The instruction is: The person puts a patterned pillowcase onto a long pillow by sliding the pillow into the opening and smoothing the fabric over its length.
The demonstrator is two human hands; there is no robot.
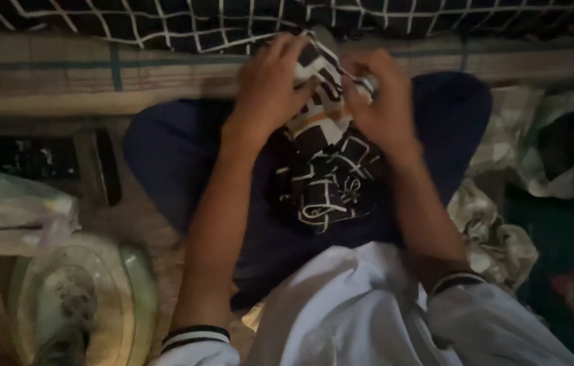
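Gripping: we clutch the patterned cloth (324,146) in left hand (270,85) and right hand (381,95), fingers closed.
Risk: we judge its hanging end may slip loose.

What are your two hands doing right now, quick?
Left hand: closed, gripping the black-and-white patterned cloth at its top.
Right hand: closed on the same cloth, beside the left.

The light is dim and warm. A woven mat (43,74) with thin green stripes runs across the top, a dark checked blanket (165,24) lying along its far edge. At the left sit a plastic bag (9,213) and what may be a pale lidded dish (83,298). Crumpled cloth (497,237) lies at the right.
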